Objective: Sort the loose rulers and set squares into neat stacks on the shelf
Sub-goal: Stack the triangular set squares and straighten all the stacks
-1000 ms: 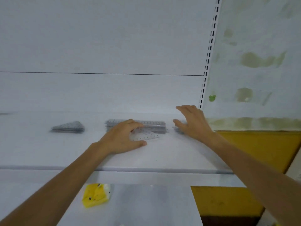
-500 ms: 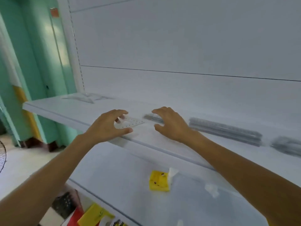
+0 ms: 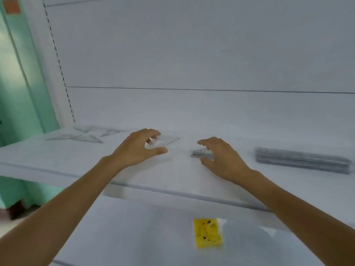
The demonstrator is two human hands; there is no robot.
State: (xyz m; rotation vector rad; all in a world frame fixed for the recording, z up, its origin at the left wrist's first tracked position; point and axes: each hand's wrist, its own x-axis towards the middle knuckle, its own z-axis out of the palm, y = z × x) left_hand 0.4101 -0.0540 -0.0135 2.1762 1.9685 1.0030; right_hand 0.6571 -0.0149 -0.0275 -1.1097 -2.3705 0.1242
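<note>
Head view. I log the left hand (image 3: 134, 150) over the white shelf board (image 3: 172, 175), fingers curled above and thumb below a clear plastic triangular set square (image 3: 167, 142), pinching its near corner. The square lies roughly flat, its tip pointing right. The right hand (image 3: 222, 158) arches, fingers loosely spread, over a small grey stack of set squares (image 3: 201, 153); I cannot tell whether it touches. Well to the right lies a long grey stack of rulers (image 3: 303, 160). Loose clear set squares (image 3: 76, 136) lie far left, blurred. A yellow packet (image 3: 207, 236) sits on the lower shelf (image 3: 134, 237).
</note>
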